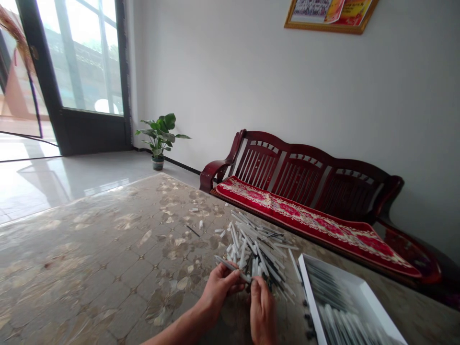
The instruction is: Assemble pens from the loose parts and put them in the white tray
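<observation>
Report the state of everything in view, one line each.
Left hand: closed on the slim grey stick
Right hand: fingers closed at that stick's end
Slim grey stick: held, tilted
Loose sticks: heaped, overlapping
White box: open-topped
Boxed sticks: side by side
Potted plant: upright
Red cover: spread out
Framed picture: hung

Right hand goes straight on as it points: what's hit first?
Past the slim stick it holds, the right hand would likely meet the pile of sticks first; exact depth is unclear.
</observation>
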